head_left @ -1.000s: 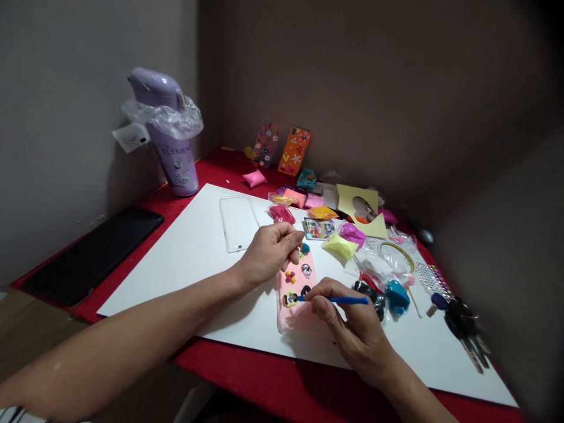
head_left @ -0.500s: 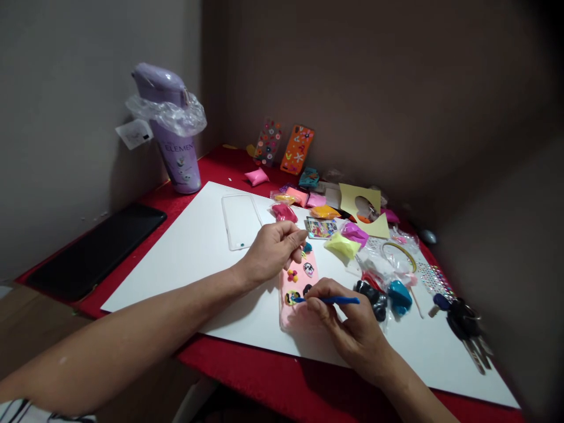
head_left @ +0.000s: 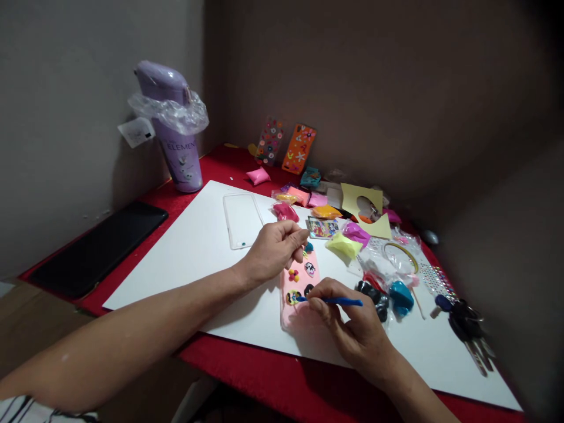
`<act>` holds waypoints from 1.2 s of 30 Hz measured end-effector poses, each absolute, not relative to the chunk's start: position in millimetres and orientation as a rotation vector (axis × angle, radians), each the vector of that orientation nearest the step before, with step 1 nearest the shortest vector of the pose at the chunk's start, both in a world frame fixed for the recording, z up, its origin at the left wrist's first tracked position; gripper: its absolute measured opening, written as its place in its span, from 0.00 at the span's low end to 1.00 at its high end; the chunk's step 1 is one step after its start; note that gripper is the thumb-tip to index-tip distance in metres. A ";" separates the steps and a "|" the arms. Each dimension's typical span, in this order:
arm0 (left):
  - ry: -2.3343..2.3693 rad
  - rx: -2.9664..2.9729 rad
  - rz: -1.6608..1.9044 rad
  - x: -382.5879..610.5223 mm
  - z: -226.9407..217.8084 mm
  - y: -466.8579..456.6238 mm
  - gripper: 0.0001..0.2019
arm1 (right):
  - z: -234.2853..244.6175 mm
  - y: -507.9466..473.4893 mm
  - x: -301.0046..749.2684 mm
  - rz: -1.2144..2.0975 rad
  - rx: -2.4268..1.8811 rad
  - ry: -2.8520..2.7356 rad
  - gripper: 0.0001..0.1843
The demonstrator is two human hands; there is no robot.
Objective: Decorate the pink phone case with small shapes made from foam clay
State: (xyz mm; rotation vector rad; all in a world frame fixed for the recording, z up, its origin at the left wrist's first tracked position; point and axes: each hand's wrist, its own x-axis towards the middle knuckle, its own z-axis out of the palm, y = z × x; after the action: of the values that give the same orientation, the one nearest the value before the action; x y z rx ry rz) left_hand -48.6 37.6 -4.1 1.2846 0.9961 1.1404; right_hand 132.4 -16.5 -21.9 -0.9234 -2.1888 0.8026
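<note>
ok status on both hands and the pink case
Right grip on blue tool, tip at yellow-and-black decoration. Left grip by pink case's far end, contact unclear. Case flat on white board; both grips hide parts of it.

Tall purple tumbler (head_left: 183, 161) on red cloth (head_left: 244, 359), L side; crinkled clear plastic (head_left: 176, 114) wraps its upper part, w/ a white tag (head_left: 136, 131) hanging off (tag print too small to read, tho "ELEMEN" shows on the body). Flat black slab (head_left: 101, 249) nearer, by the L edge. At back, a clear case (head_left: 270, 141) w/ coloured dots & an orange case (head_left: 299, 148) w/ flower shapes, both upright nr. the wall (head_left: 352, 88). Far R: bunch of keys (head_left: 467, 326), nr. a sheet of shiny gems (head_left: 434, 283).
</note>
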 end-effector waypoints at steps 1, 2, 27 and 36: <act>0.997 1.287 1.142 -48.7 -4.2 37.5 0.13 | -21.8 -16.7 132.2 0.806 -0.924 -2.197 0.04; 0.998 1.288 1.144 -48.7 -4.2 37.5 0.13 | -21.8 -16.7 132.1 0.809 -0.925 -2.206 0.04; 1.005 1.273 1.141 -48.1 -3.8 36.7 0.14 | -19.8 -16.0 132.3 0.690 -0.935 -2.256 0.05; 1.002 1.264 1.149 -48.1 -2.7 36.4 0.14 | -19.8 -15.9 130.8 0.677 -0.935 -2.270 0.05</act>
State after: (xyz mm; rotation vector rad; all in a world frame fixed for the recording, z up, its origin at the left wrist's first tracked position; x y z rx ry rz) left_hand -48.1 36.4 -2.7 1.2635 1.0019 1.1494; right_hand 130.8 -15.9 -19.8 -0.9351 -2.2696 0.6770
